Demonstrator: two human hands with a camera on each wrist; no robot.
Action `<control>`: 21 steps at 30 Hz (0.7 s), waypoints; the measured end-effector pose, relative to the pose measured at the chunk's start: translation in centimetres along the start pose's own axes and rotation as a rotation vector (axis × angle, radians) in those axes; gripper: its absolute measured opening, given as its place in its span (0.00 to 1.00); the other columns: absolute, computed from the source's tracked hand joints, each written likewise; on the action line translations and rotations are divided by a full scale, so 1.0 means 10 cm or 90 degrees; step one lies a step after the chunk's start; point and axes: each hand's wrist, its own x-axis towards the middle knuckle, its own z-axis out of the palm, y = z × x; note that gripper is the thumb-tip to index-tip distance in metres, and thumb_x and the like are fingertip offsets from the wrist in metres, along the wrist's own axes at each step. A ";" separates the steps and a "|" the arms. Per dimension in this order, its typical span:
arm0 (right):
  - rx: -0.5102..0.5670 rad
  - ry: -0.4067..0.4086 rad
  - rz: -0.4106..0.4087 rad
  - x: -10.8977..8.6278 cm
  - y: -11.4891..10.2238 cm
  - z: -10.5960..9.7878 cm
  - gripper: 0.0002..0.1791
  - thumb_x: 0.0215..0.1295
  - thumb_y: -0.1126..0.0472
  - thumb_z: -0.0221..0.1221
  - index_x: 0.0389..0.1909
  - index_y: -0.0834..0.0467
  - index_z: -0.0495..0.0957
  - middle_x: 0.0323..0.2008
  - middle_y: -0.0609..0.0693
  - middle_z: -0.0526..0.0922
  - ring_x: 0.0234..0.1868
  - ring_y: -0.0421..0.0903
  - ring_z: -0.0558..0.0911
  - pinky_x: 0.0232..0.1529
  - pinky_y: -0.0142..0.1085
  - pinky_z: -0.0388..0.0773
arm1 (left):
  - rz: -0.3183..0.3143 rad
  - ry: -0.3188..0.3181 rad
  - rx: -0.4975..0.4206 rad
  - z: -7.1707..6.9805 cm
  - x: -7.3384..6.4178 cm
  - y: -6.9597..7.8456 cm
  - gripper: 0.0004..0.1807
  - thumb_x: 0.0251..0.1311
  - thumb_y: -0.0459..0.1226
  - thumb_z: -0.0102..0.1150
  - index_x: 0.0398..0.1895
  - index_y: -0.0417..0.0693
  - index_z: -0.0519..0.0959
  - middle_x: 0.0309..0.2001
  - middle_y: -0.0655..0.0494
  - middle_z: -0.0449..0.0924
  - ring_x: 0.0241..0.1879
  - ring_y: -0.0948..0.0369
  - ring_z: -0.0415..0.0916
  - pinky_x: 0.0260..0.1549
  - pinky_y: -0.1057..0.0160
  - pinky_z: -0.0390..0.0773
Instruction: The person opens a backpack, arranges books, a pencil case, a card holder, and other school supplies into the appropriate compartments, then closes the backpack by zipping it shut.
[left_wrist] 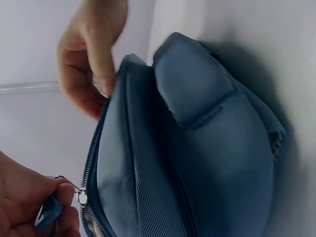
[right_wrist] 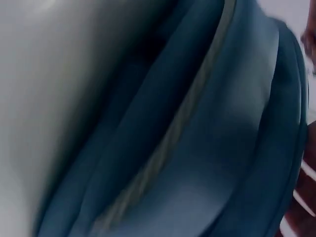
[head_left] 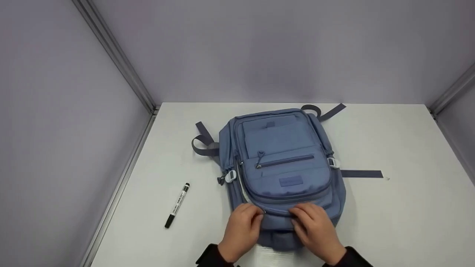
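Observation:
A blue backpack lies front side up on the white table, its bottom end toward the person. At the lower left of its zipper, my left hand pinches a zipper pull between thumb and fingers; the metal slider shows beside it. Left of that hand, the zipper stands parted along the bag's side. My right hand grips the fabric edge by the same zipper, a short way to the right, thumb below and fingers above. In the right wrist view the backpack is blurred and that hand's fingers show only at the right edge.
A black-and-white marker lies on the table left of the backpack. Dark straps stick out from the bag on both sides. Grey panels wall in the table at the back and sides.

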 end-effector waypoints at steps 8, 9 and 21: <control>-0.029 -0.008 0.055 0.05 -0.11 0.13 0.17 0.42 0.66 0.77 0.34 0.52 0.82 0.34 0.46 0.81 0.36 0.41 0.79 0.37 0.36 0.77 | 0.018 0.010 -0.022 0.02 -0.01 -0.09 0.05 0.61 0.29 0.62 0.32 0.48 0.80 0.29 0.58 0.77 0.31 0.68 0.69 0.33 0.71 0.71; -0.031 -0.009 0.054 0.05 -0.10 0.14 0.16 0.42 0.66 0.76 0.33 0.52 0.82 0.33 0.45 0.81 0.35 0.41 0.79 0.37 0.36 0.76 | 0.017 0.007 -0.019 0.01 -0.01 -0.11 0.05 0.61 0.29 0.62 0.32 0.48 0.80 0.29 0.58 0.77 0.31 0.68 0.69 0.33 0.71 0.71; -0.025 -0.015 0.049 0.04 -0.10 0.16 0.16 0.43 0.67 0.76 0.31 0.50 0.82 0.31 0.43 0.80 0.32 0.40 0.77 0.34 0.35 0.74 | -0.026 -0.022 0.059 -0.18 0.03 -0.54 0.05 0.60 0.29 0.64 0.31 0.48 0.80 0.30 0.57 0.78 0.32 0.64 0.73 0.34 0.66 0.74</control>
